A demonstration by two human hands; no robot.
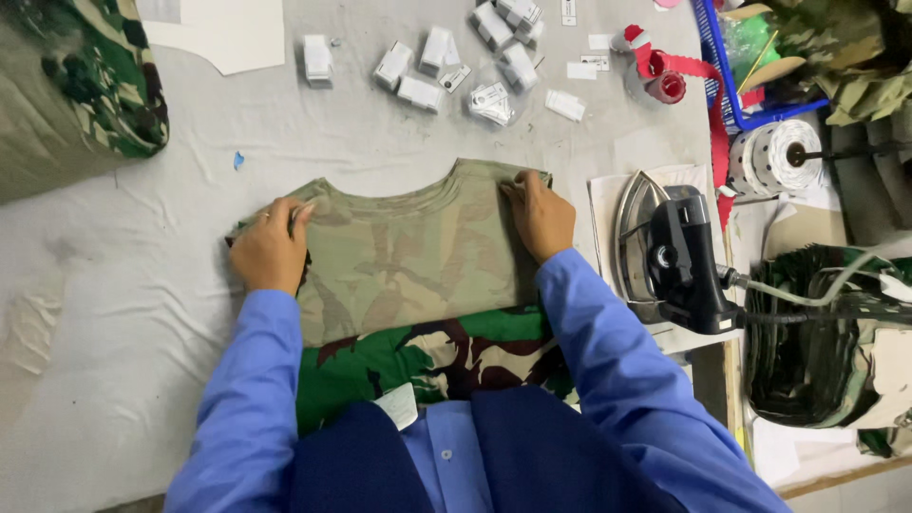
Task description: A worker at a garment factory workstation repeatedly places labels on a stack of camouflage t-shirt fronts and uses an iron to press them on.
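Note:
A camouflage shirt [408, 256] lies folded on the white padded table [114, 313], its pale inner side up and the neckline at the far edge. Its brighter green outer side shows near my body. My left hand [269, 249] presses on the shirt's left shoulder edge, fingers curled over the fabric. My right hand [540, 215] lies flat on the right shoulder edge, fingers pointing toward the collar. Both blue sleeves reach in from below.
A steam iron [665, 252] rests on its stand at the right, hose trailing off. Several small white tag bundles [446, 66] lie at the far edge, with red ribbon [670, 76], a blue basket [731, 66], a tape roll [774, 157], and camouflage piles left [76, 85] and right [817, 332].

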